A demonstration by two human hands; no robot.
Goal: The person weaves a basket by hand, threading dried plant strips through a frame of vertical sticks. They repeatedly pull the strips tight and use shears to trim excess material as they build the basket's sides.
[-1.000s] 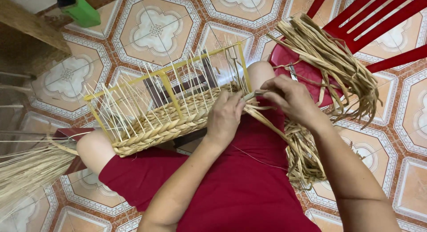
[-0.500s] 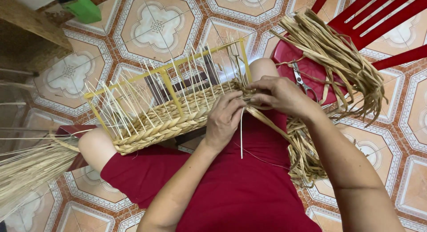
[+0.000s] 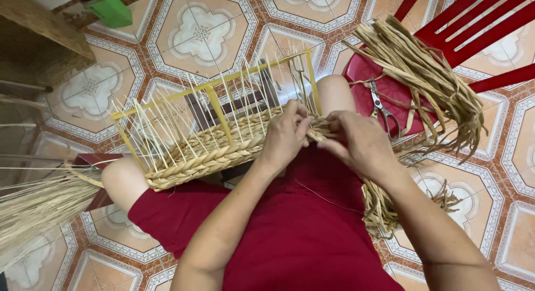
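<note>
A half-woven straw basket (image 3: 206, 151) on a yellow wire frame (image 3: 214, 87) rests across my lap, with thin upright reeds sticking out of its braided rim. My left hand (image 3: 285, 136) grips the basket's right end among the reeds. My right hand (image 3: 358, 141) pinches flat straw strands (image 3: 322, 129) right at that same corner, touching the weave. Both hands sit close together, fingers closed on the fibre.
A red plastic chair (image 3: 473, 29) stands at the right with a big bundle of flat straw (image 3: 429, 79) and scissors (image 3: 383, 110) on its seat. More straw (image 3: 382, 210) hangs by my right thigh. A sheaf of thin reeds (image 3: 39, 207) lies at left. A green object (image 3: 108, 9) is far left.
My right hand has come down and left from the chair side to the basket's corner, drawing the strand tight. The left hand stays on the rim.
</note>
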